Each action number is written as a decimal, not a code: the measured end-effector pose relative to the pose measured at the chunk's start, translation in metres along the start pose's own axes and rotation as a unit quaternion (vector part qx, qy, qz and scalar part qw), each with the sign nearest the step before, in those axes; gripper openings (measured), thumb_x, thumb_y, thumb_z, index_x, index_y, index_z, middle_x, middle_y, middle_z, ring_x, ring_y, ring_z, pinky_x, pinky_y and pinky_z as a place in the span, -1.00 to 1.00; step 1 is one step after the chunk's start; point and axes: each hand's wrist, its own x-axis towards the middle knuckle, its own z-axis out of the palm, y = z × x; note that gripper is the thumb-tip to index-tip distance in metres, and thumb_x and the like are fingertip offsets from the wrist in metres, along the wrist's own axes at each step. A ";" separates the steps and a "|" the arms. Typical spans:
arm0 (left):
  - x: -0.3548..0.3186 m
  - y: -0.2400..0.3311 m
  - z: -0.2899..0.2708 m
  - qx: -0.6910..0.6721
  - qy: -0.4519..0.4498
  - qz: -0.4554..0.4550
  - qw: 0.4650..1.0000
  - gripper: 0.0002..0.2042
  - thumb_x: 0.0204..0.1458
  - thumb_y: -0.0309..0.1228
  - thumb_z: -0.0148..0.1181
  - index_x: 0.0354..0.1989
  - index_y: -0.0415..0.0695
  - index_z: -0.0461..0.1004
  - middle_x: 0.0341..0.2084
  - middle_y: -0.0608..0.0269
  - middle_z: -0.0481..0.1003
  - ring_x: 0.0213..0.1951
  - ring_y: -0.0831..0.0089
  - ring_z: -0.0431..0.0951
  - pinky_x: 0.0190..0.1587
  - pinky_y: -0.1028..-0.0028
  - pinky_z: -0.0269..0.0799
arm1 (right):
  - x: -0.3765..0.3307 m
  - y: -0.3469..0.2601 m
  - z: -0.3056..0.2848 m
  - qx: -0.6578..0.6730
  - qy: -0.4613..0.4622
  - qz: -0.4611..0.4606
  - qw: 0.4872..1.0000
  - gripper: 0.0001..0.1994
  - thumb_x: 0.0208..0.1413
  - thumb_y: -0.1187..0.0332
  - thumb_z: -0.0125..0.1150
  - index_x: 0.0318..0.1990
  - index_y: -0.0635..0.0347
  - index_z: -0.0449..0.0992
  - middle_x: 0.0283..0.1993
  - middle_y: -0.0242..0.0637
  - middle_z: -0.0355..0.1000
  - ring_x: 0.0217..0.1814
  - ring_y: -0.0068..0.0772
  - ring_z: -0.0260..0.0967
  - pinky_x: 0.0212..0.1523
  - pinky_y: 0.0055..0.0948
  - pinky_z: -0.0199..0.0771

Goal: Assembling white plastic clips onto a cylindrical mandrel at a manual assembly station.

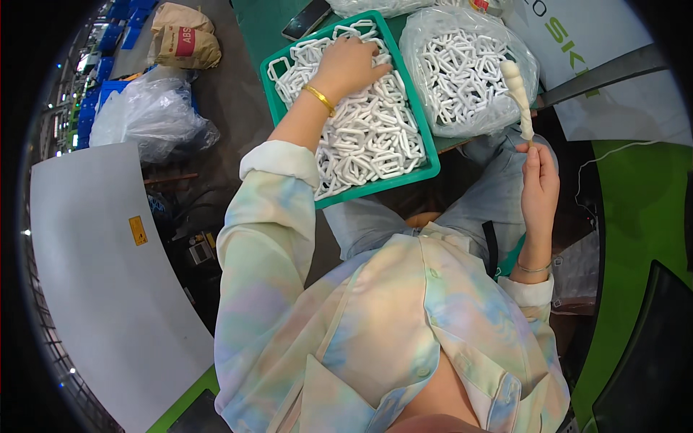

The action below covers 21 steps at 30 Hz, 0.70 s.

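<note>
In front of me stands a green plastic tray [431, 160] filled with white rectangular plastic rings [372, 141]. My left hand [350, 66] reaches over its far part, palm down, with the thumb and fingers apart and the fingertips among the rings. A gold bracelet is on that wrist. Off to the right, my right hand [540, 184] is closed around the thin stick of a cream-coloured, lumpy piece on a stick [517, 94], held upright. What the piece is made of I cannot tell. Beside the tray sits a clear plastic bag [525, 61] full of the same white rings.
A dark phone [307, 19] lies behind the tray on the green tabletop [258, 23]. At far left are a brown paper sack [185, 36] and a bundle of clear plastic [155, 112]. A grey machine panel [108, 281] stands at left, a metal bar [606, 76] at right.
</note>
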 end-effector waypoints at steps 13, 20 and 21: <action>-0.014 -0.038 -0.046 -0.097 -0.071 -0.042 0.992 -0.68 -0.12 -0.46 0.20 -0.13 -0.19 0.58 -0.25 0.02 0.54 -0.13 0.07 0.55 -0.05 0.29 0.46 | 0.002 -0.004 0.001 -0.021 -0.005 0.007 1.000 -0.70 0.44 0.23 -0.07 -0.12 0.24 0.54 -0.50 -0.65 0.06 -0.48 -0.81 -0.09 -0.47 -0.70 -0.10; -0.032 -0.046 -0.031 -0.144 -0.019 -0.115 0.983 -0.69 -0.06 -0.39 0.21 -0.09 -0.15 0.55 -0.19 0.00 0.55 -0.08 0.01 0.55 -0.03 0.18 0.48 | 0.006 -0.013 0.014 -0.039 -0.033 -0.030 0.998 -0.71 0.43 0.24 -0.05 -0.12 0.25 0.54 -0.50 -0.62 0.10 -0.46 -0.78 -0.05 -0.45 -0.67 -0.04; -0.029 -0.045 -0.030 -0.144 -0.017 -0.116 0.983 -0.69 -0.06 -0.39 0.21 -0.09 -0.15 0.55 -0.19 0.00 0.55 -0.08 0.01 0.55 -0.03 0.18 0.48 | 0.006 -0.014 0.015 -0.039 -0.035 -0.032 0.998 -0.71 0.43 0.24 -0.05 -0.12 0.25 0.54 -0.50 -0.62 0.10 -0.46 -0.78 -0.05 -0.45 -0.67 -0.04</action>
